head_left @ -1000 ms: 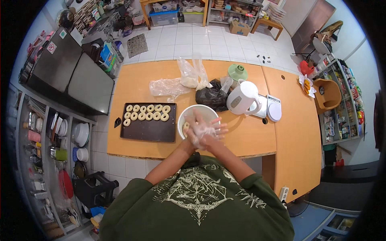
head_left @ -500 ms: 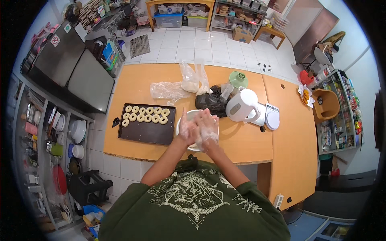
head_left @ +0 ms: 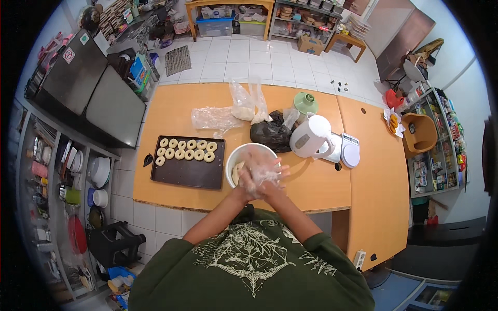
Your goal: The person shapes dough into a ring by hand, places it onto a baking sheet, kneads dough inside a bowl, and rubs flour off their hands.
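Note:
Over a white bowl (head_left: 229, 161), my left hand (head_left: 249, 181) and my right hand (head_left: 267, 179) press against each other, palm to palm. White powder coats both. Some stretched fingers stick out to the right, spread apart, while the rest are smeared by motion. I see nothing held between the palms, though their inner sides are hidden. Pale dough (head_left: 237, 172) shows inside the bowl, left of my hands. A dark baking tray (head_left: 193, 175) lies to the left, with several ring-shaped dough pieces (head_left: 180, 154) in rows on its far half.
Behind the bowl lie a black plastic bag (head_left: 271, 136), clear bags (head_left: 241, 106) with white powder, and a flat plastic sheet (head_left: 213, 119). Right of these stand a white electric kettle (head_left: 310, 137), a green lid-like piece (head_left: 306, 103) and a kitchen scale (head_left: 350, 150).
My hands have shifted over each other and turned, their fingers now pointing right instead of upward. More of the bowl's left side and the dough in it shows. The view has moved slightly.

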`<state>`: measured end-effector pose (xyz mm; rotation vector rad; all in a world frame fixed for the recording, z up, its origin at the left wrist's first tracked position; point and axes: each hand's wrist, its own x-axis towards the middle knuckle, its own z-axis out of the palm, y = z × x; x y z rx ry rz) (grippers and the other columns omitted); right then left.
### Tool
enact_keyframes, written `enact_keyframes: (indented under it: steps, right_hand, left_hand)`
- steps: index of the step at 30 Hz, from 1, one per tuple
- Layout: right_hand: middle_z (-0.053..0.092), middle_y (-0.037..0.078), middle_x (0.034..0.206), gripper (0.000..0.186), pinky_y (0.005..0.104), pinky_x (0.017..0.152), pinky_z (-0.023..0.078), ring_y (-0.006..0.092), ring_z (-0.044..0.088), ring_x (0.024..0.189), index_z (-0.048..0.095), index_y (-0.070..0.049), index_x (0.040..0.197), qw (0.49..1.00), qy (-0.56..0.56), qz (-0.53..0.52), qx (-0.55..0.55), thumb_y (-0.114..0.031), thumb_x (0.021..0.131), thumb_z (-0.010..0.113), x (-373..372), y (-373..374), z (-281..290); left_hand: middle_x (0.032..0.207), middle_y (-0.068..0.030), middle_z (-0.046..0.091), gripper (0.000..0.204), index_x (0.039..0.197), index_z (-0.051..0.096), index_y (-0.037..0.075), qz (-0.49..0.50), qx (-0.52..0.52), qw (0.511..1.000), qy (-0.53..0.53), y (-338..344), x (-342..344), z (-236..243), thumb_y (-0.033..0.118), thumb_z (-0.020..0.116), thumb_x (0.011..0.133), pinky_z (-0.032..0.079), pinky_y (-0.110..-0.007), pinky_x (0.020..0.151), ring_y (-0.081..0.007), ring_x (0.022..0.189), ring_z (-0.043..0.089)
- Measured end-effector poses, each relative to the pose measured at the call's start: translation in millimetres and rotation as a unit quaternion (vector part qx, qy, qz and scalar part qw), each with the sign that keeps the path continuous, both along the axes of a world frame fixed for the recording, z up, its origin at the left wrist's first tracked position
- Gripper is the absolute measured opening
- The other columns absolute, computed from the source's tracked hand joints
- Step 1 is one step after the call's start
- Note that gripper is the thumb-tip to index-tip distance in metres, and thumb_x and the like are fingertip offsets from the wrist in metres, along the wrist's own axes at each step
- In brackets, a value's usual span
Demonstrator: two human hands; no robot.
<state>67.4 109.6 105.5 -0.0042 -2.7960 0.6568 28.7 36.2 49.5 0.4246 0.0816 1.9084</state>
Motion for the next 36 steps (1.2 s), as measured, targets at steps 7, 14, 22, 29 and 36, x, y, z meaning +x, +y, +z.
enact_keyframes:
  steps: [7,14,22,29,36]
  right_hand:
    - [0.041,0.019,0.142,0.058,0.0569,0.111,0.018,0.0377,0.033,0.134,0.051,-0.010,0.133,0.998,0.034,-0.013,0.053,-0.044,0.085,0.054,7,18,-11]
    - [0.041,0.019,0.142,0.065,0.0651,0.108,0.013,0.0354,0.034,0.135,0.049,-0.008,0.134,0.999,-0.016,0.050,0.009,-0.049,0.084,0.055,19,-10,14]
    - [0.036,0.017,0.146,0.067,0.0610,0.111,0.007,0.0359,0.029,0.137,0.041,-0.010,0.141,0.998,0.002,-0.058,0.008,-0.050,0.087,0.049,1,7,-23]
    - [0.032,0.017,0.149,0.058,0.0638,0.109,0.012,0.0371,0.026,0.138,0.044,-0.013,0.139,0.994,0.039,-0.053,0.086,-0.046,0.091,0.040,-2,42,13]
    - [0.026,0.016,0.151,0.062,0.0689,0.106,0.006,0.0378,0.019,0.141,0.035,-0.017,0.145,0.999,-0.028,-0.040,-0.004,-0.040,0.090,0.046,7,0,-22]
  left_hand:
    - [0.148,-0.0224,0.030,0.106,0.146,0.023,0.001,0.124,-0.280,0.950,-0.065,-14,-9,35,0.084,0.025,0.079,0.023,-0.056,0.111,-0.0372,0.137,0.029]
    - [0.148,-0.0214,0.031,0.104,0.147,0.022,0.003,0.015,-0.127,0.991,-0.036,-12,-23,26,0.083,0.018,0.081,0.028,-0.052,0.110,-0.0348,0.137,0.031]
    - [0.150,-0.0219,0.027,0.103,0.147,0.020,0.000,0.000,0.047,0.998,-0.052,-1,-6,-1,0.080,0.025,0.083,0.028,-0.050,0.110,-0.0338,0.139,0.029]
    - [0.145,-0.0207,0.036,0.088,0.144,0.026,-0.001,-0.055,0.082,0.976,-0.195,-7,-12,0,0.068,0.034,0.090,0.033,-0.049,0.108,-0.0317,0.130,0.042]
    - [0.151,-0.0179,0.029,0.098,0.151,0.016,0.020,0.060,-0.089,0.993,0.058,-3,-14,1,0.085,0.026,0.078,0.026,-0.053,0.111,-0.0394,0.137,0.030]
